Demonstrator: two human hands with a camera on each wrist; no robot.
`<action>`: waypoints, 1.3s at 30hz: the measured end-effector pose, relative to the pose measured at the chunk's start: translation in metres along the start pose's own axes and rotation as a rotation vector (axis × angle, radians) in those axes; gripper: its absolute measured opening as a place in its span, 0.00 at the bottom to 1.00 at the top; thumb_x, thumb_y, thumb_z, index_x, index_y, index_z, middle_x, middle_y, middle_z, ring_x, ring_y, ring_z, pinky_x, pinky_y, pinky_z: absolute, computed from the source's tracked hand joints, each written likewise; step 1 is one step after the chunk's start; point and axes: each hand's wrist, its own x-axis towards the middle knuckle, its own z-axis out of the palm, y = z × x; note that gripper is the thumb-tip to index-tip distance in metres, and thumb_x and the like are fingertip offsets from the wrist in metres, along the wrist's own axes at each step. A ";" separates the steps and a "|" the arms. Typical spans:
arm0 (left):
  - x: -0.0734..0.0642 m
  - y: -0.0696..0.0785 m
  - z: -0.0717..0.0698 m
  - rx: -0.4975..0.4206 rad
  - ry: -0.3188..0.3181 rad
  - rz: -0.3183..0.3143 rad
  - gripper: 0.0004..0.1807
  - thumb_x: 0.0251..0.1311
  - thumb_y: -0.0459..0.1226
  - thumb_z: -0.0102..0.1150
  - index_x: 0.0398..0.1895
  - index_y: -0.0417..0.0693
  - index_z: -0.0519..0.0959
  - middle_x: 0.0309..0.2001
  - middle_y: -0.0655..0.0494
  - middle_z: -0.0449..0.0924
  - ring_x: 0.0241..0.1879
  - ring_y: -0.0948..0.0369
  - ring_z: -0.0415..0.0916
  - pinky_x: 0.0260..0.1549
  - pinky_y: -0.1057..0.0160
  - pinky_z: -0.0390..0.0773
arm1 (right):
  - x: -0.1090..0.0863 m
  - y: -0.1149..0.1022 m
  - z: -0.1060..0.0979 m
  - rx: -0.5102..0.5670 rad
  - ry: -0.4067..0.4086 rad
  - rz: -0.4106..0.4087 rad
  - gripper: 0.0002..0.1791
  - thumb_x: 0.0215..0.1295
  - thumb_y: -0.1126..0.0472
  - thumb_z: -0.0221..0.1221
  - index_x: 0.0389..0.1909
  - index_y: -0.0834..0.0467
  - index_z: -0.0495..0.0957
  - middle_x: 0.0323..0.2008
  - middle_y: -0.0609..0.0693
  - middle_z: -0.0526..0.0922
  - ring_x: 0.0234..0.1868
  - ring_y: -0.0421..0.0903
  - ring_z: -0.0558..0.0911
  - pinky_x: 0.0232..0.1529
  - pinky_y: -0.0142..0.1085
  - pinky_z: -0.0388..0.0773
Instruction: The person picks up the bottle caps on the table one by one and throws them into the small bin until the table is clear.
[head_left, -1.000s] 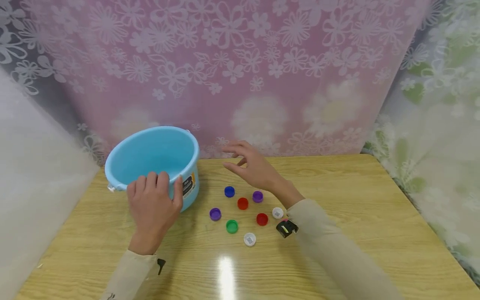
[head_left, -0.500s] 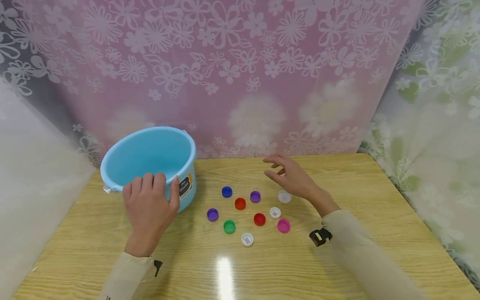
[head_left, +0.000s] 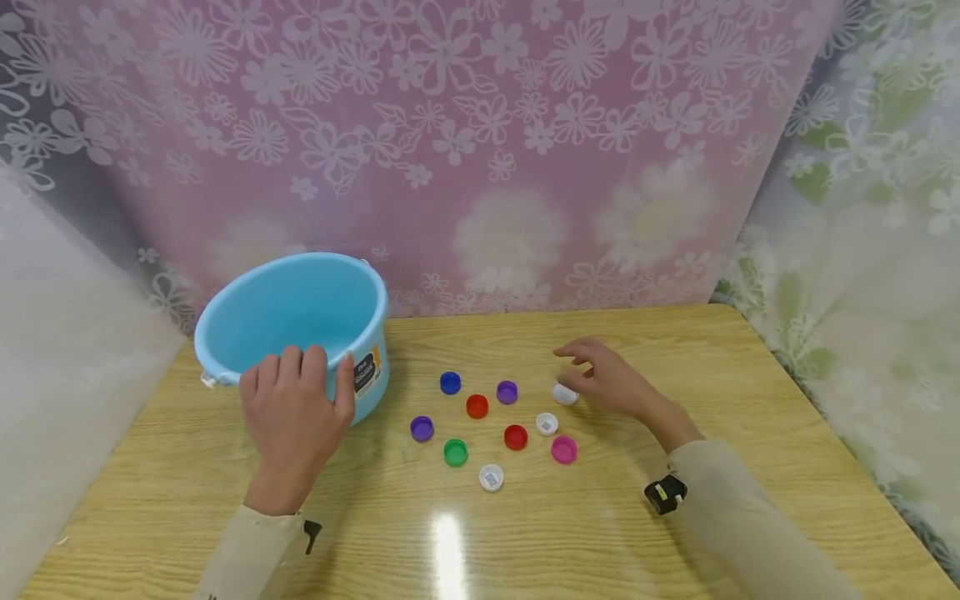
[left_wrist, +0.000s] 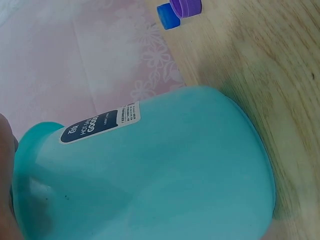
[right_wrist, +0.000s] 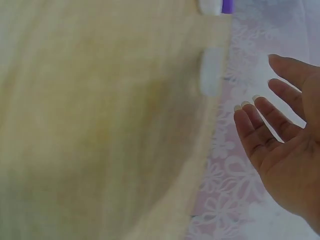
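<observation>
I see the left hand point(head_left: 296, 417) grip the blue bucket point(head_left: 292, 300) by its rim point(head_left: 378, 318), a white cap point(head_left: 564, 396) near the right hand point(head_left: 613, 383), fingers parted.

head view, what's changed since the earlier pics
The right hand moved right, away from the bucket, then lower, to the farthest white cap; no grasp shows. The left hand still grips the bucket's rim; the other caps look unmoved.

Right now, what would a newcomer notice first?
Probably the large light-blue plastic bucket at left, gripped by the left fingers. Next, the small round multicoloured plastic caps mid-view on the wood-grain table, right fingers close to a white cap. Behind hangs pink floral cloth.
</observation>
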 end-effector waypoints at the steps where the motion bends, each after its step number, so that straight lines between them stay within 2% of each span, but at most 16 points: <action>1: 0.000 0.000 0.000 -0.001 0.000 -0.001 0.21 0.62 0.48 0.47 0.22 0.39 0.66 0.20 0.45 0.62 0.21 0.45 0.59 0.29 0.46 0.61 | -0.001 0.002 0.002 -0.001 -0.009 0.008 0.24 0.66 0.60 0.59 0.61 0.63 0.71 0.59 0.58 0.69 0.56 0.60 0.72 0.50 0.51 0.73; 6: 0.000 0.000 0.000 -0.001 0.007 0.001 0.21 0.62 0.48 0.48 0.22 0.40 0.66 0.19 0.45 0.62 0.20 0.45 0.59 0.29 0.46 0.62 | -0.004 0.008 0.009 -0.037 -0.041 0.015 0.27 0.62 0.60 0.63 0.61 0.66 0.70 0.59 0.62 0.68 0.56 0.62 0.71 0.53 0.53 0.71; 14: 0.001 -0.001 0.000 0.003 0.014 0.000 0.21 0.62 0.48 0.48 0.21 0.40 0.66 0.19 0.46 0.61 0.20 0.45 0.59 0.29 0.46 0.62 | -0.005 0.010 0.018 -0.170 -0.083 -0.011 0.29 0.57 0.62 0.66 0.58 0.68 0.72 0.58 0.67 0.68 0.54 0.63 0.72 0.54 0.55 0.69; 19: 0.002 -0.001 -0.001 0.004 0.001 -0.001 0.21 0.62 0.48 0.48 0.22 0.40 0.66 0.19 0.46 0.62 0.20 0.45 0.59 0.29 0.46 0.62 | -0.004 0.007 0.019 -0.230 -0.092 0.024 0.28 0.57 0.61 0.65 0.58 0.66 0.73 0.57 0.66 0.70 0.52 0.60 0.73 0.52 0.53 0.70; 23: 0.002 -0.002 -0.001 0.004 0.001 0.009 0.21 0.62 0.48 0.48 0.22 0.40 0.66 0.19 0.46 0.62 0.20 0.46 0.59 0.28 0.46 0.62 | -0.004 0.007 0.019 -0.245 -0.077 0.041 0.26 0.57 0.63 0.64 0.57 0.66 0.74 0.53 0.64 0.72 0.50 0.59 0.74 0.49 0.51 0.72; 27: 0.002 -0.001 -0.001 0.002 0.005 0.005 0.21 0.62 0.48 0.48 0.22 0.40 0.66 0.19 0.46 0.61 0.20 0.46 0.58 0.28 0.46 0.61 | -0.004 0.009 0.019 -0.238 -0.063 0.016 0.23 0.58 0.65 0.63 0.55 0.68 0.74 0.50 0.63 0.74 0.50 0.59 0.75 0.51 0.51 0.71; 34: 0.002 0.002 -0.003 0.008 -0.023 0.002 0.21 0.62 0.49 0.47 0.23 0.39 0.67 0.20 0.45 0.62 0.21 0.45 0.59 0.29 0.46 0.62 | -0.006 0.011 0.019 -0.235 -0.068 0.012 0.22 0.59 0.66 0.63 0.54 0.68 0.75 0.49 0.62 0.75 0.50 0.59 0.75 0.52 0.52 0.70; 39: 0.001 0.003 -0.004 0.012 -0.019 -0.004 0.21 0.62 0.48 0.47 0.22 0.39 0.66 0.20 0.45 0.62 0.21 0.45 0.59 0.29 0.46 0.62 | -0.007 0.010 0.020 -0.233 -0.063 -0.001 0.22 0.59 0.65 0.63 0.54 0.69 0.75 0.48 0.62 0.75 0.48 0.58 0.76 0.51 0.51 0.71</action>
